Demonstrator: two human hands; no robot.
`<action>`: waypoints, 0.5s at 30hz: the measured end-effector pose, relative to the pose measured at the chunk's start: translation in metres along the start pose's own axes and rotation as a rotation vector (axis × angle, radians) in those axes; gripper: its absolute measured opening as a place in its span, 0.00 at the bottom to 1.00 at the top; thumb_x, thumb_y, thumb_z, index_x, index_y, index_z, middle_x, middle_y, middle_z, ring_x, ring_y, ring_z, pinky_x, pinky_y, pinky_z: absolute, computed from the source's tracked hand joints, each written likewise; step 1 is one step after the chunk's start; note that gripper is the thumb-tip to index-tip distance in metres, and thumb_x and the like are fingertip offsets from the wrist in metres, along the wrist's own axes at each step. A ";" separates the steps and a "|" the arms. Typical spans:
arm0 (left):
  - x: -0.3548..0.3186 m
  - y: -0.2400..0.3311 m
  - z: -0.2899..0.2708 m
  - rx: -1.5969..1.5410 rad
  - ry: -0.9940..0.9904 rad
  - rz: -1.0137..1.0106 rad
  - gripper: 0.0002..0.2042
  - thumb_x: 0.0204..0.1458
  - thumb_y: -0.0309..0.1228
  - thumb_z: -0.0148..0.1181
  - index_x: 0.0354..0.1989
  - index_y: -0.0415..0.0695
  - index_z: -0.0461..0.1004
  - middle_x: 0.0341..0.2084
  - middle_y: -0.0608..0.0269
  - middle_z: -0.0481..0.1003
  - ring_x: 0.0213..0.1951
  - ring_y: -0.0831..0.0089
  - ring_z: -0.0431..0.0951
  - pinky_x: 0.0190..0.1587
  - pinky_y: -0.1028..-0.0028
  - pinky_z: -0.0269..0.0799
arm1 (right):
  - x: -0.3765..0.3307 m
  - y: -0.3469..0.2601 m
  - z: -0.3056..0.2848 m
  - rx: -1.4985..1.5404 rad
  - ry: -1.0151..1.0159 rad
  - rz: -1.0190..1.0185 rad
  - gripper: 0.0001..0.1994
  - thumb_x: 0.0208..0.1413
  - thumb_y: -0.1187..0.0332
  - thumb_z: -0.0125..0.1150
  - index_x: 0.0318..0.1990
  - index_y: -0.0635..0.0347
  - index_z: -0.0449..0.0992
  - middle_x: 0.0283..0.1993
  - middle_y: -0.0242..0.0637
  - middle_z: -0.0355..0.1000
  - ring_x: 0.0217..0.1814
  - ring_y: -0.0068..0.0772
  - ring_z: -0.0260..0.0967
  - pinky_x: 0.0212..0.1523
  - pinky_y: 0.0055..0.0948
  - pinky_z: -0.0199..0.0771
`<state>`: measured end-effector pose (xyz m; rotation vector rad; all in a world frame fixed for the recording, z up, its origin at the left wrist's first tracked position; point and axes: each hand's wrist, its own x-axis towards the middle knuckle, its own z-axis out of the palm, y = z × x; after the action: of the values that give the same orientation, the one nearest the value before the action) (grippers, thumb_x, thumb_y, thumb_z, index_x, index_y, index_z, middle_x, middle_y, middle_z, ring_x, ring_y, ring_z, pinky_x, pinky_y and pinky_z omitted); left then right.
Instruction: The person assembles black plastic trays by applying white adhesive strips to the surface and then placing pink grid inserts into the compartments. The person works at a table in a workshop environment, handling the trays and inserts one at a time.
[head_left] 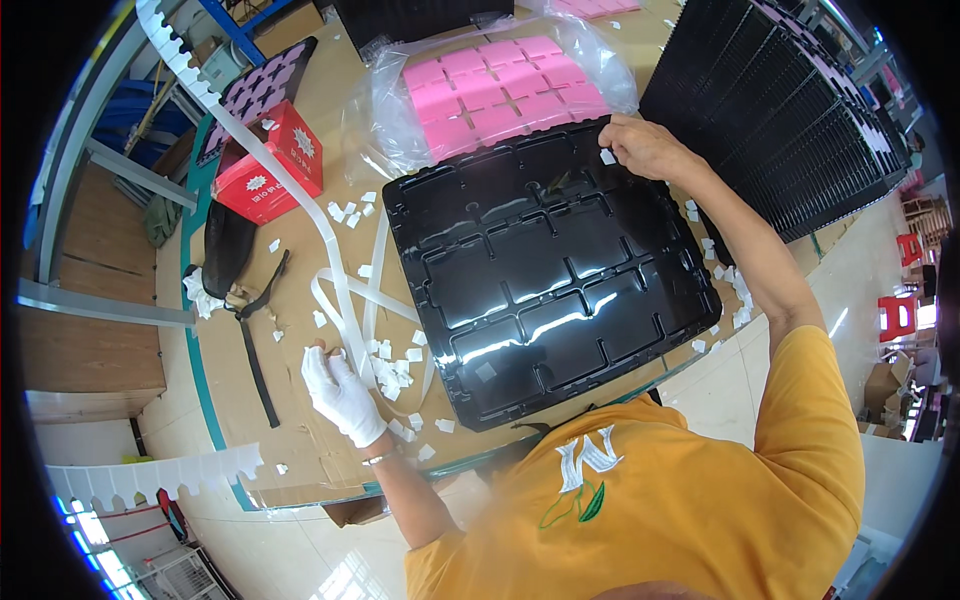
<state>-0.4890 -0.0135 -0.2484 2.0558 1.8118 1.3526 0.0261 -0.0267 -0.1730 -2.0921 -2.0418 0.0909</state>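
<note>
Bare right hand (645,145) pinches a white pad (607,157) at the black tray's (545,275) far rim; gloved left hand (340,390) closes on backing strip (345,300) beside it — pad could stick crooked.

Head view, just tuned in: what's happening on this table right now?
A person in a yellow shirt works over a black compartment tray on a cardboard-covered table. The bare right hand presses a small white square at the tray's far edge. The gloved left hand rests on a pile of white squares beside a white strip. A bag of pink pads lies beyond.
</note>
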 end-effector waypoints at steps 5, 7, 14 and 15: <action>0.000 -0.004 0.000 0.037 0.000 0.045 0.11 0.53 0.19 0.57 0.45 0.36 0.73 0.45 0.51 0.77 0.50 0.53 0.75 0.54 0.61 0.71 | 0.000 -0.008 -0.009 0.041 -0.082 0.050 0.07 0.50 0.81 0.55 0.36 0.61 0.71 0.39 0.39 0.69 0.43 0.45 0.70 0.44 0.39 0.69; 0.000 -0.005 0.000 0.037 -0.010 0.035 0.11 0.53 0.19 0.57 0.45 0.36 0.74 0.45 0.51 0.77 0.50 0.53 0.75 0.54 0.61 0.71 | 0.001 -0.003 -0.003 0.050 -0.046 0.028 0.05 0.50 0.80 0.56 0.35 0.61 0.71 0.38 0.39 0.69 0.42 0.45 0.70 0.44 0.39 0.69; -0.001 -0.005 -0.001 0.044 -0.005 0.032 0.11 0.54 0.20 0.58 0.46 0.36 0.74 0.45 0.51 0.77 0.51 0.53 0.75 0.54 0.61 0.70 | 0.009 0.006 -0.002 0.086 -0.053 -0.023 0.04 0.52 0.77 0.60 0.32 0.61 0.69 0.36 0.38 0.69 0.42 0.45 0.70 0.43 0.39 0.68; -0.001 -0.004 -0.002 0.037 -0.004 0.029 0.11 0.54 0.20 0.57 0.46 0.36 0.74 0.45 0.51 0.77 0.52 0.53 0.75 0.54 0.61 0.70 | 0.008 0.005 -0.002 0.070 -0.041 -0.032 0.04 0.52 0.77 0.60 0.32 0.61 0.69 0.36 0.38 0.69 0.41 0.45 0.69 0.43 0.39 0.68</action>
<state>-0.4928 -0.0140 -0.2503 2.1100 1.8260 1.3307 0.0317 -0.0192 -0.1709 -2.0317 -2.0633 0.1984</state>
